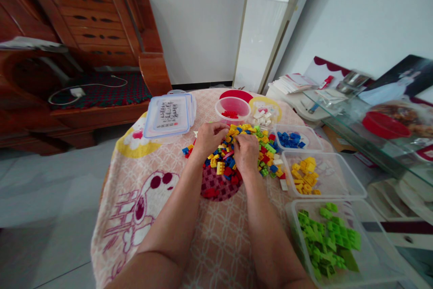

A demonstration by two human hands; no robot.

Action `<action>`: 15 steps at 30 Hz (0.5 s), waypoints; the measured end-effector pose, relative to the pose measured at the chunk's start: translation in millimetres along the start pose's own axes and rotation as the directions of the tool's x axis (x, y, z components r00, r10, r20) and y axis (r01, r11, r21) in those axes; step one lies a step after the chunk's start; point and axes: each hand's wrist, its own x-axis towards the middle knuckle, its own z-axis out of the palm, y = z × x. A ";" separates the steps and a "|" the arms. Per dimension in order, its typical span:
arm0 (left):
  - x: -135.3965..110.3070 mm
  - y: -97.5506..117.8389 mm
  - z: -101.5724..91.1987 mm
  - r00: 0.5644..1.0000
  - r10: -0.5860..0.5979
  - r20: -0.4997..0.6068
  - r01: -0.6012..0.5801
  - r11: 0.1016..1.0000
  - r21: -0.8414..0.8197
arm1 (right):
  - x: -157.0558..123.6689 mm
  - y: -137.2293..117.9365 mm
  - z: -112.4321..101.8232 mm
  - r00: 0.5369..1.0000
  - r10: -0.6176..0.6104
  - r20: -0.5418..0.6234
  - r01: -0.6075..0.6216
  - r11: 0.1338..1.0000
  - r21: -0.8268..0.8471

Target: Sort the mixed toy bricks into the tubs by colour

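A heap of small plastic bricks (225, 160) in yellow, blue, red and green lies in the middle of a cloth-covered table (152, 199). My left hand (208, 139) rests on the heap's far left side, fingers curled into the bricks. My right hand (246, 153) is just beside it on the heap, fingers bent down and pinched among the yellow bricks. What either hand holds is hidden by the fingers.
Clear tubs stand to the right: green bricks (326, 239), yellow bricks (304, 176), blue bricks (289, 140). Behind the heap are a round tub with red bricks (232, 111) and one with white bricks (264, 115). A stack of lids (169, 115) lies far left. A wooden bench (84, 54) stands behind.
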 end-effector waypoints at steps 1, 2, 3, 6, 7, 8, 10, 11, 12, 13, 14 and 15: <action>0.1 0.2 -0.1 1.000 -0.001 0.000 0.001 1.000 0.001 | -0.2 0.3 0.3 1.000 -0.005 0.009 0.005 1.000 -0.005; 0.1 0.4 -0.2 1.000 -0.001 0.003 0.001 1.000 0.002 | -0.2 1.1 0.6 1.000 -0.004 0.011 0.004 1.000 -0.008; 0.1 0.6 -0.4 1.000 0.000 0.004 0.000 1.000 0.003 | -0.2 2.2 0.9 1.000 0.003 0.007 -0.003 1.000 -0.006; -0.4 0.5 -0.5 1.000 0.005 0.000 -0.005 1.000 0.008 | 0.0 6.7 2.4 0.999 0.046 -0.022 -0.046 0.999 0.010; -0.7 0.3 -0.4 1.000 0.006 -0.003 -0.006 1.000 0.009 | 0.1 8.0 2.8 0.997 0.063 -0.033 -0.063 0.998 0.019; -0.8 0.0 -0.4 1.000 0.006 -0.004 -0.005 1.000 0.011 | 0.2 9.1 3.0 0.996 0.078 -0.042 -0.077 0.997 0.030; -1.1 -0.6 -0.3 1.000 0.002 -0.002 -0.002 1.000 0.015 | 0.5 10.3 2.5 0.993 0.105 -0.062 -0.101 0.993 0.059; -1.2 -0.8 -0.4 1.000 0.000 -0.001 0.000 1.000 0.015 | 0.7 10.5 1.8 0.990 0.117 -0.076 -0.111 0.991 0.079; -1.2 -0.9 -0.4 1.000 -0.003 0.000 0.003 1.000 0.015 | 0.9 10.5 0.7 0.988 0.128 -0.091 -0.119 0.988 0.101; -1.2 -0.9 -0.5 1.000 -0.005 0.000 0.005 1.000 0.015 | 1.1 10.5 -0.8 0.985 0.137 -0.108 -0.123 0.985 0.124; -1.1 -1.0 -0.5 1.000 -0.006 0.000 0.006 1.000 0.014 | 1.5 10.6 -2.5 0.982 0.143 -0.126 -0.125 0.982 0.143; -0.9 -1.0 -0.5 1.000 -0.007 0.001 0.007 1.000 0.013 | 1.9 11.2 -4.5 0.977 0.152 -0.146 -0.128 0.979 0.161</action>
